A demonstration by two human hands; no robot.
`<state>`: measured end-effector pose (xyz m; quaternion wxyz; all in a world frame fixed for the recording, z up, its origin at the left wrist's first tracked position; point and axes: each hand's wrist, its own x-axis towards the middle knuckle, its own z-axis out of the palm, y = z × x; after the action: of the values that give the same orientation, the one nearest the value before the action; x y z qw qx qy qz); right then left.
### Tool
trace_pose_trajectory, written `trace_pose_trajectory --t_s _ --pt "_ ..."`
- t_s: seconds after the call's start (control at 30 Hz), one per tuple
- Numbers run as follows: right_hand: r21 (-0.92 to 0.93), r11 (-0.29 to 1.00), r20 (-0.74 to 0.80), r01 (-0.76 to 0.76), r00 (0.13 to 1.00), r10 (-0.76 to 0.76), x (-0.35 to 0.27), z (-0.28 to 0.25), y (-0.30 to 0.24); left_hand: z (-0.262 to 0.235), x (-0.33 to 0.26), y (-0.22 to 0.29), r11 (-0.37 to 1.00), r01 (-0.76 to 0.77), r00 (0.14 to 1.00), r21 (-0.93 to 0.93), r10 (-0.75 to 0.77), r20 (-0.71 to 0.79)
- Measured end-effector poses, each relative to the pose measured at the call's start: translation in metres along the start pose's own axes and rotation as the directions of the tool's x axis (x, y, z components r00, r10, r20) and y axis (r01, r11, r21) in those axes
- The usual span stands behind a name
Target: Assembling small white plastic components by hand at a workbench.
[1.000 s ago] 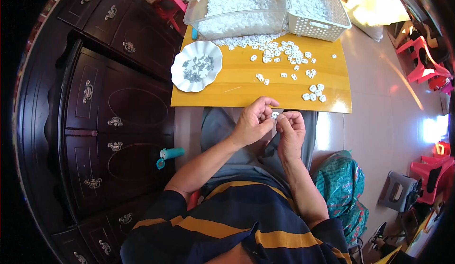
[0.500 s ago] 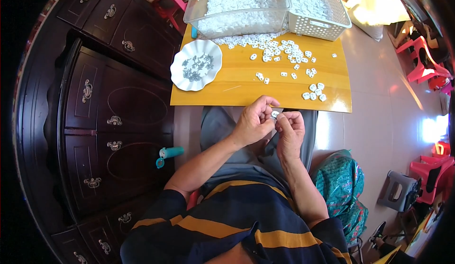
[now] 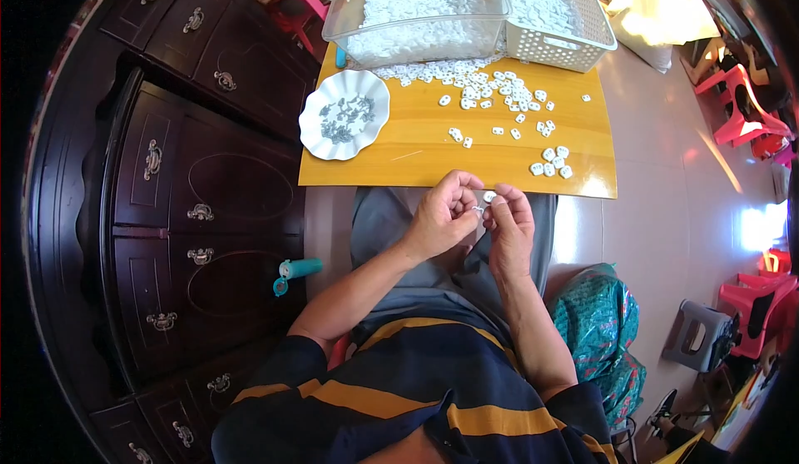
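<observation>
Clear plastic tub point(image 3: 416, 14) of white pieces, white basket point(image 3: 553, 14) beside it, both well beyond the hands, no labels or screens

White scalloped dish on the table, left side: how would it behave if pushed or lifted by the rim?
The white scalloped dish looks shallow and wide, so it probably slides on the glossy wooden table rather than tipping. Lifted by one edge, the small grey parts heaped inside would likely shift or spill. It looks rigid, perhaps breakable.

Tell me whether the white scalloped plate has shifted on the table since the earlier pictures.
No. The white scalloped plate sits at the same spot near the left edge of the yellow table, just as a second ago.
</observation>
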<state>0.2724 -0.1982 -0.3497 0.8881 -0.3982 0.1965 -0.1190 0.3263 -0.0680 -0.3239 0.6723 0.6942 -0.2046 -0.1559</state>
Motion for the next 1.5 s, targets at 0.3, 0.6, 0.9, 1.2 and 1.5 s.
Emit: trace_pose_trajectory --t_s 0.3,0.6,0.9,1.2,1.5 --pt "-0.066 0.994 0.113 -0.086 0.989 0.093 0.000 -0.003 0.005 -0.007 0.003 0.007 0.967 0.058 0.994 -0.247 -0.033 0.105" --pt "-0.303 0.946 0.209 0.114 0.977 -0.051 0.001 -0.012 0.009 -0.005 0.004 -0.002 0.995 -0.024 0.997 -0.094 0.030 0.068" --pt "-0.052 0.992 0.163 -0.112 0.979 0.119 0.002 -0.005 0.001 -0.003 0.006 0.002 0.978 -0.131 0.991 0.162 0.130 0.015" --pt "-0.011 0.980 0.118 -0.198 0.973 0.198 0.007 -0.013 0.008 -0.009 0.003 0.003 0.986 -0.068 0.997 0.154 0.061 0.054" --pt "-0.096 0.994 0.061 -0.047 0.997 0.053 0.006 -0.010 0.003 -0.019 0.001 -0.001 0.997 0.030 0.999 0.066 -0.032 0.029"
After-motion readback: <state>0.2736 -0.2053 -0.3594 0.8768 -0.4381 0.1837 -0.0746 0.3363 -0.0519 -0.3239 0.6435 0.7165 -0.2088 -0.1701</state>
